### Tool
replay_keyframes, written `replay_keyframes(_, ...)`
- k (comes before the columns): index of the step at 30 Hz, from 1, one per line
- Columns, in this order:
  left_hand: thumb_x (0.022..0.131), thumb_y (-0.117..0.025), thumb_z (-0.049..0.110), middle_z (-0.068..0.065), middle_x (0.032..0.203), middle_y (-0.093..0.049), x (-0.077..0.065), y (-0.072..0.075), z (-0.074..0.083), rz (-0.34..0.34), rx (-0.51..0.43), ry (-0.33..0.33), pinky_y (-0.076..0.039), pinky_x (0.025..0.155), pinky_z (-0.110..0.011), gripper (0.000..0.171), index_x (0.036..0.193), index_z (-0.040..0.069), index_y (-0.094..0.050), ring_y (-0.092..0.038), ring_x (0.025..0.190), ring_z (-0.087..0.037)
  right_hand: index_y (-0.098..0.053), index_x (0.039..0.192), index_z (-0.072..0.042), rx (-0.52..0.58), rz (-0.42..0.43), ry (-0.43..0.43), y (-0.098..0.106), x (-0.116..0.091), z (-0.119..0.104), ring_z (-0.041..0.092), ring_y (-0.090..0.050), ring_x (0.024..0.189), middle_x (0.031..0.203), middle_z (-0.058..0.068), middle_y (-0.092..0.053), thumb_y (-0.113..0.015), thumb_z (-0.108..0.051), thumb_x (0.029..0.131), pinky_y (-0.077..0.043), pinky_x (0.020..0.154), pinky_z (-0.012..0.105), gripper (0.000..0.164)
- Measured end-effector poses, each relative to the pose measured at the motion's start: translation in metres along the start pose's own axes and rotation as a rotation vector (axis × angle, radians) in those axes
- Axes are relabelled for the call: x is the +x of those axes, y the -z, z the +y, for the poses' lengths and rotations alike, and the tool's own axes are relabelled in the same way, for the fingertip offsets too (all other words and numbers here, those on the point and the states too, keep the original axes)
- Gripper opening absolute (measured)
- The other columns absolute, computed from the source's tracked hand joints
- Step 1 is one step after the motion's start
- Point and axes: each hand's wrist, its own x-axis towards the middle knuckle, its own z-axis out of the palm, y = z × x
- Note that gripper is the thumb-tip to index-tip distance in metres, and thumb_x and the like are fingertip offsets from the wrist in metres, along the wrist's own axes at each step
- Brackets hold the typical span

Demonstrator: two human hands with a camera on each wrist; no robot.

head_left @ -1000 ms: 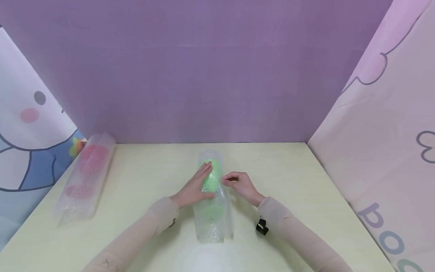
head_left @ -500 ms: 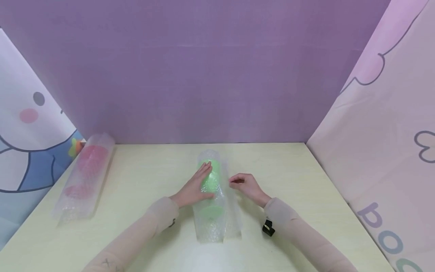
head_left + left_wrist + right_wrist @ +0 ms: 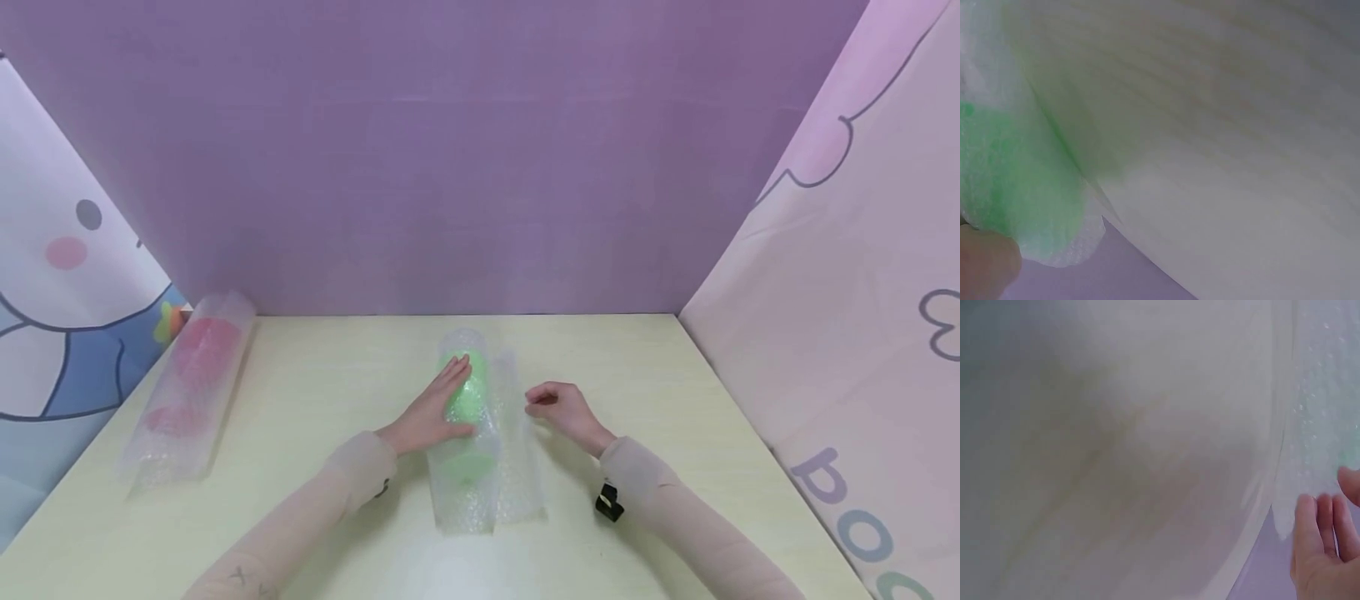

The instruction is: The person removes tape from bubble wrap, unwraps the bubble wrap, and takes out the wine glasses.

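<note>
A green object lies wrapped in clear bubble wrap on the table in the head view; the wrap blurs its shape. My left hand rests on the roll with fingers spread and thumb apart, and its fingertip shows beside the green in the left wrist view. At the roll's right side, my right hand pinches the edge of a loose flap. That flap lies partly unrolled on the table. In the right wrist view, the thumb and curled fingers overlap the bubble wrap.
A second bubble-wrapped roll with pink inside lies at the table's left edge. Behind the pale wooden table stands a purple panel. Printed cloths hang at left and right.
My right hand has moved to the right, drawing the bubble wrap flap out from the roll so it spreads wider. The left hand has stayed on the roll.
</note>
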Motion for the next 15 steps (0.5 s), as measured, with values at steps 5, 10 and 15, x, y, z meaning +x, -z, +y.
replay_keyframes(5,0.075,-0.073,0.033,0.002,0.155,-0.001,0.003,0.001,0.002,-0.005,0.004,-0.004,-0.009,0.116,-0.042,0.097,0.147,0.009,-0.013,0.004,0.143,-0.016,-0.063,0.108,0.001,0.023,0.110,0.024,0.015,0.000,-0.011,0.020,-0.060,0.094,0.103,0.013,-0.065,-0.067,-0.010,0.082,-0.053,0.076,0.024,0.029)
replay_keyframes(10,0.076,-0.073,0.033,0.002,0.155,0.000,0.004,0.002,0.003,-0.014,0.010,-0.004,-0.009,0.116,-0.041,0.097,0.147,0.009,-0.013,0.005,0.142,-0.015,-0.065,0.104,-0.003,0.010,0.163,0.090,0.023,-0.003,-0.029,0.023,-0.060,0.096,0.103,0.014,-0.065,-0.068,-0.012,0.082,-0.053,0.078,0.027,0.024)
replay_keyframes(15,0.076,-0.072,0.035,0.002,0.155,0.000,0.006,0.002,0.003,-0.022,0.020,-0.001,-0.008,0.116,-0.040,0.097,0.147,0.009,-0.012,0.005,0.142,-0.015,-0.066,0.100,-0.002,-0.090,0.066,0.202,0.015,-0.010,-0.041,0.025,-0.063,0.095,0.102,0.014,-0.067,-0.065,-0.007,0.083,-0.055,0.079,0.029,0.018)
